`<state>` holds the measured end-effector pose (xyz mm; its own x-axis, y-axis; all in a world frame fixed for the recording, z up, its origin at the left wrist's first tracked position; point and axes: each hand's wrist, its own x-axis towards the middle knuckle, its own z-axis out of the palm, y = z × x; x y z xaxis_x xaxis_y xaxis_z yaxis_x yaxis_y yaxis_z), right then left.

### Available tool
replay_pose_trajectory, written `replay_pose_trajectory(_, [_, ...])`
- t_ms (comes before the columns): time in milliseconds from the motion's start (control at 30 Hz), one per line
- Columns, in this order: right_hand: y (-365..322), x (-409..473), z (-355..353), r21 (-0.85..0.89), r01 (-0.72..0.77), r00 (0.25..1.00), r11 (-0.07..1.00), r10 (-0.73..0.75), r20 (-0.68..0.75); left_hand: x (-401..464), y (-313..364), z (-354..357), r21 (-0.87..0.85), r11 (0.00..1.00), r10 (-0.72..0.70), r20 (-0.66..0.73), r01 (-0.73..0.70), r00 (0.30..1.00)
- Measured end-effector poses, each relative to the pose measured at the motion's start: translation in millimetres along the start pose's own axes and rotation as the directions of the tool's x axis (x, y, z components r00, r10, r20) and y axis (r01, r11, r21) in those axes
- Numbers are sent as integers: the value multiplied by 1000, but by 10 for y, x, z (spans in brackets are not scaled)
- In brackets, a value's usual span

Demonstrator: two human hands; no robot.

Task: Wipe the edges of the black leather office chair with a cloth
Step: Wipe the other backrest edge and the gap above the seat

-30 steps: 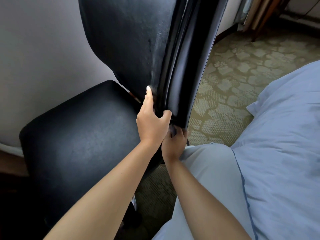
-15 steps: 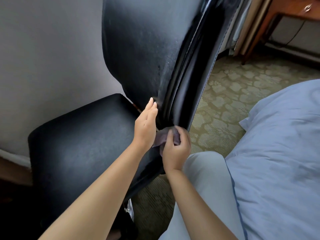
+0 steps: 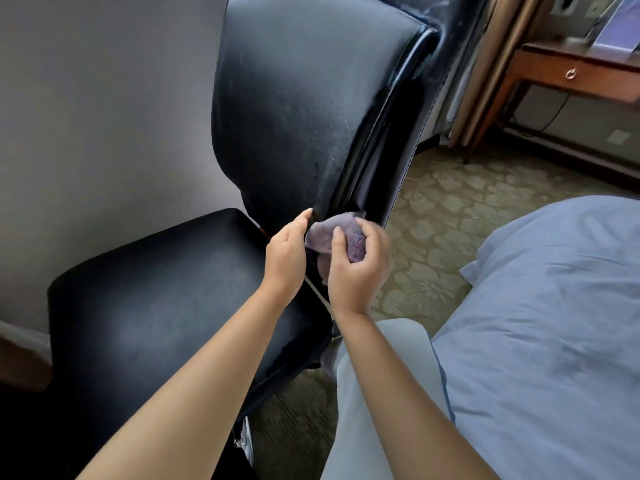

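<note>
The black leather office chair (image 3: pixel 298 109) stands before me, its backrest upright and its seat (image 3: pixel 162 296) to the left. A purple cloth (image 3: pixel 341 233) is bunched at the lower end of the backrest's side edge. My right hand (image 3: pixel 358 268) grips the cloth, thumb on top. My left hand (image 3: pixel 287 254) is beside it, fingers together, touching the cloth's left edge and the chair's edge; whether it pinches the cloth is unclear.
A bed with a light blue cover (image 3: pixel 540 327) fills the right side. My knee in light trousers (image 3: pixel 377 368) is under my right arm. A grey wall (image 3: pixel 104 109) is behind the chair. A wooden desk (image 3: pixel 571 71) stands at the back right on patterned carpet (image 3: pixel 443 209).
My left hand has let go of the backrest edge and dropped beside the cloth. My right hand has come up from below the edge with the cloth now in plain sight. The view has tilted upward.
</note>
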<state>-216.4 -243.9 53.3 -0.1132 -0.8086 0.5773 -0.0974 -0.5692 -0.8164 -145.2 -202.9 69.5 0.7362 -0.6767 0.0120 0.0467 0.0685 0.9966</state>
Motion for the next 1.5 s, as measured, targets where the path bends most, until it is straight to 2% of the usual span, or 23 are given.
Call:
replay_pose_trajectory(133, [124, -208, -30, -50, -87, 989, 995, 92, 118, -19, 14, 34, -80, 994, -71, -14, 70, 997])
replay_pose_trajectory(200, [106, -203, -29, -60, -97, 986, 993, 104, 129, -22, 23, 34, -91, 993, -76, -20, 74, 997])
replay_pose_trajectory(433, [-261, 288, 87, -12, 53, 998, 999, -53, -28, -57, 119, 68, -11, 999, 33, 35, -33, 999])
replay_pose_trajectory(500, [-291, 373, 97, -13, 54, 998, 998, -54, -33, -49, 154, 87, -4, 998, 57, 1, -57, 998])
replay_pose_trajectory(600, [-171, 214, 46, -41, 11, 999, 999, -9, 43, -67, 205, 111, 16, 993, 116, -75, -115, 990])
replay_pose_trajectory(733, [44, -77, -52, -72, -85, 978, 994, 97, 184, -101, 281, 205, 59, 981, 186, -63, -182, 981])
replay_pose_trajectory(833, [73, -93, -68, -78, -96, 973, 992, 110, 205, -107, 254, 229, 23, 986, 165, -62, -164, 984])
replay_pose_trajectory(1100, [-216, 316, 44, 19, 30, 999, 999, -30, 13, -80, 320, 204, -17, 991, 129, -89, -131, 988])
replay_pose_trajectory(1167, [-236, 374, 50, 16, 31, 999, 999, -31, 15, -79, 319, 212, -26, 992, 124, -98, -127, 987])
replay_pose_trajectory(1333, [-113, 130, -35, -15, -27, 992, 1000, 28, 122, -114, 320, 210, -39, 992, 118, -93, -122, 989])
replay_pose_trajectory(1400, [-208, 246, -8, -12, 4, 996, 1000, -3, 93, -110, 333, 203, -13, 991, 134, -91, -136, 987])
replay_pose_trajectory(1500, [-471, 630, 75, 46, 77, 997, 996, -76, -22, -89, 348, 204, 58, 986, 161, -110, -155, 981])
